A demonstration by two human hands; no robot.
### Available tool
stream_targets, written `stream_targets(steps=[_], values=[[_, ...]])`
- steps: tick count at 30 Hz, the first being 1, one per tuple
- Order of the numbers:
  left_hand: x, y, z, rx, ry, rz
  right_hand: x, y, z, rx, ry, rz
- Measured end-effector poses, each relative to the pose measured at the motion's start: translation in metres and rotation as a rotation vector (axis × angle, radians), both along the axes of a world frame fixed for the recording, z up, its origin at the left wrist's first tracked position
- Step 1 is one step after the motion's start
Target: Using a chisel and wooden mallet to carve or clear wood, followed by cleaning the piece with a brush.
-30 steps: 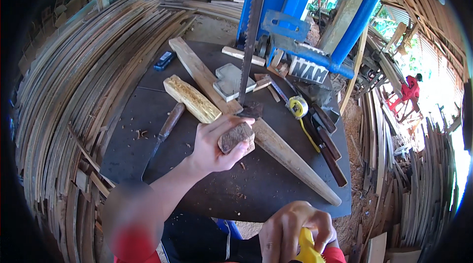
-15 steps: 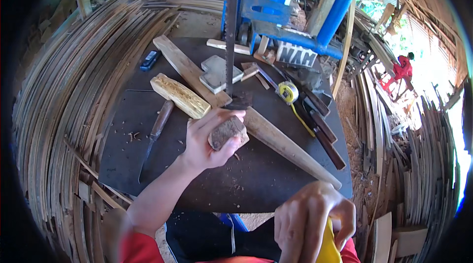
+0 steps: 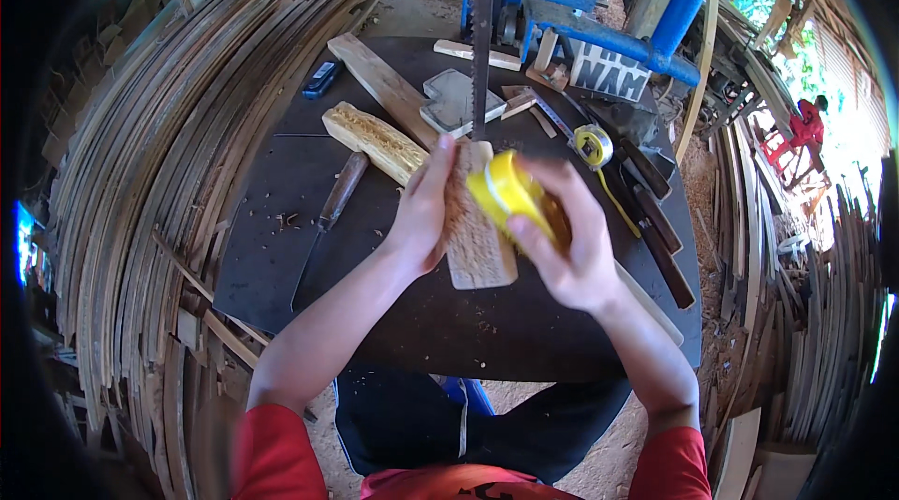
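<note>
A rough-faced wooden block is held above the dark table, tilted lengthwise toward me. My left hand grips its left side, the fingers pointing away from me. In my right hand is a bright yellow curved object with a pale stripe, held against the block's upper right side; motion blurs it and its kind is unclear. Just beyond the block stands an upright toothed saw blade. Left of my hands lie a pale yellow wooden piece and a wooden-handled knife.
A blue machine frame rises at the back. Rightward on the table are a yellow tape measure and dark-handled tools. A plank and a grey board piece lie beyond. Stacked wood strips flank the table. A person in red is far right.
My right hand has risen from near my lap to the block, carrying the yellow object. The left hand has turned the block so its long rough face shows. The view has shifted slightly.
</note>
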State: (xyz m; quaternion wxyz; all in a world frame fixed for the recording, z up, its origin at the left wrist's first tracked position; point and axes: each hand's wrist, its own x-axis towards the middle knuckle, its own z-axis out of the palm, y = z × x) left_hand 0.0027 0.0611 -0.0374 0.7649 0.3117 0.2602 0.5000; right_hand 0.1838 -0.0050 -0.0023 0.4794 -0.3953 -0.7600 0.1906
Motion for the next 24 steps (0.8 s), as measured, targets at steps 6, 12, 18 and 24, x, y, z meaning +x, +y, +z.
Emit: stream_targets(steps=[6, 12, 18, 24], values=[[-0.001, 0.004, -0.014, 0.058, 0.254, -0.109, 0.007, 0.010, -0.013, 0.244, -0.111, -0.024], [-0.018, 0.018, -0.012, 0.030, 0.112, -0.233, -0.004, -0.023, -0.008, 0.350, -0.217, 0.200], [0.010, -0.009, -0.012, -0.020, 0.223, -0.167, 0.014, 0.010, -0.018, 0.327, -0.112, -0.183], [-0.007, 0.010, -0.010, 0.019, 0.039, -0.225, 0.012, -0.017, -0.036, 0.321, -0.210, 0.060]])
